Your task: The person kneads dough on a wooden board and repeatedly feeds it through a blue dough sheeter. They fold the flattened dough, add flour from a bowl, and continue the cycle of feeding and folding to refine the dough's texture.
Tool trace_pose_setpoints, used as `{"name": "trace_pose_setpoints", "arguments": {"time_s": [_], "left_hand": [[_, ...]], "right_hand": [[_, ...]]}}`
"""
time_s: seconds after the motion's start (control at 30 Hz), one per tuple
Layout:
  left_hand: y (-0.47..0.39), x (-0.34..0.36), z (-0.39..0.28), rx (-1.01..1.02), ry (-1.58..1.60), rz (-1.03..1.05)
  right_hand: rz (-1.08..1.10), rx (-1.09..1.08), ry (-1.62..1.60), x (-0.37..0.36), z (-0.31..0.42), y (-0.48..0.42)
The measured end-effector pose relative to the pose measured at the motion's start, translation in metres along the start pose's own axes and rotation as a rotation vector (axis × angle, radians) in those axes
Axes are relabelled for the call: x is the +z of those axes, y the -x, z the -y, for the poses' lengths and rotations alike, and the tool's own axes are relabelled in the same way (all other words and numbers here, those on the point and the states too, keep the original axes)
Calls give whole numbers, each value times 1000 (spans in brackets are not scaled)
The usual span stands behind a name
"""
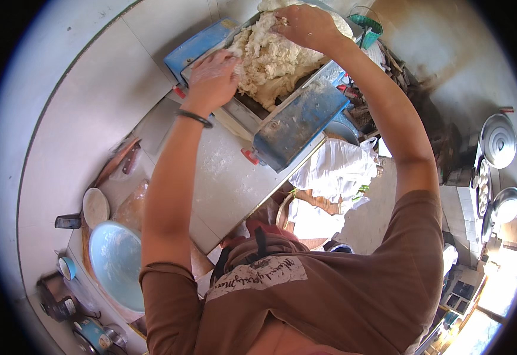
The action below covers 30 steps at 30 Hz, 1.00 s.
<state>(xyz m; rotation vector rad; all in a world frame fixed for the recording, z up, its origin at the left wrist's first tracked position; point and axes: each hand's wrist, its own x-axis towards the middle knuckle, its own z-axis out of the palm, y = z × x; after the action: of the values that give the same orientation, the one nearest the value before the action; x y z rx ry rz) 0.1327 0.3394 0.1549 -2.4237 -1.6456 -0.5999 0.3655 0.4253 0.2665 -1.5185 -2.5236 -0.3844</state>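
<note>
A shaggy mass of pale dough (276, 57) fills the metal trough of a dough mixing machine with blue end housings (300, 124). My right hand (307, 26) is at the far part of the dough, with curled fingers pressed into it. Over the trough's near left wall lies my left hand (214, 80), dusted with flour. Its fingertips reach the edge of the dough, and their grip is partly hidden. A dark bracelet (195, 118) circles my left wrist. Below the dough, part of the trough's dark inside shows.
The machine stands on a flour-dusted tiled counter (223, 177). Left are a light blue basin (116, 266), a knife (130, 159) and a pale bowl (96, 207). Below the counter's right edge are white plastic bags (334, 168) and a woven basket (284, 213). A green basket (367, 29) hangs beyond.
</note>
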Motion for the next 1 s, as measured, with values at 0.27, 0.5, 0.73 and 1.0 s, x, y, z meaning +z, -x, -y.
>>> {"name": "trace_pose_setpoints", "arguments": {"time_s": [0.27,0.5,0.73,1.0], "left_hand": [[33,-17,-19,53,150,-194],[37,-9,-24,94,255,-161],[34,-10,-30,63,215,-246],[25,-17,-20,230,219,-116]], "right_hand": [[-14,-316,-252,17,-18,5],[-93,84,-236,17,-116,-56],[274,-67,-431,130,-180,-117],[625,-111,-880,69,-105,-84]]}}
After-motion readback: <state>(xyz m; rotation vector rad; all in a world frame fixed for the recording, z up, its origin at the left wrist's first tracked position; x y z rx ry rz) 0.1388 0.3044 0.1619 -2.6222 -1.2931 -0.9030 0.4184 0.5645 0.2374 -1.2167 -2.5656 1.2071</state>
